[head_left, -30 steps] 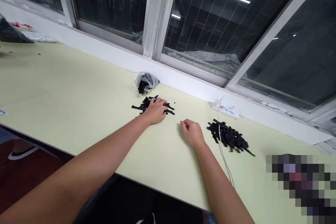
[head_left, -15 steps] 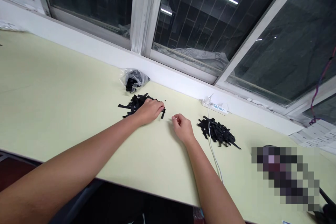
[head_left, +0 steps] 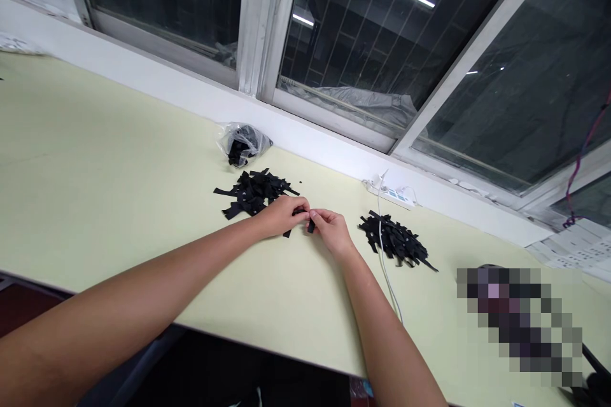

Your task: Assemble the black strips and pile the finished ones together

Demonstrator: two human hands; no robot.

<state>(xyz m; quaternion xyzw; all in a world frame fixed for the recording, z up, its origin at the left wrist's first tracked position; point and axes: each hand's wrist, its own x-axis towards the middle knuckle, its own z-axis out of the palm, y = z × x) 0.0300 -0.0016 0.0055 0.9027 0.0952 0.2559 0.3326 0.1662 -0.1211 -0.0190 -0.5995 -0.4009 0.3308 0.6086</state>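
Observation:
My left hand (head_left: 285, 214) is closed on a short black fabric strip (head_left: 287, 233), whose end hangs below the fingers. Fingertip to fingertip with it, my right hand (head_left: 331, 229) pinches a piece of black strip (head_left: 311, 226) that points down. Whether both hands hold one strip or separate ones is hidden by the fingers. Just behind my left hand lies a loose pile of black fabric strips (head_left: 258, 189), some with small light spots. A second pile of similar strips (head_left: 395, 240) lies to the right of my right hand.
A clear plastic bag (head_left: 245, 143) with black pieces inside stands against the wall. A white power strip (head_left: 391, 193) sits at the back, and its cable (head_left: 383, 254) runs across the right pile. A blurred-out dark object (head_left: 520, 318) lies at the right on the pale table (head_left: 119, 203).
My left hand has come off the left pile toward me and to the right, bringing black strip with it. My right hand has closed on a strip end beside it.

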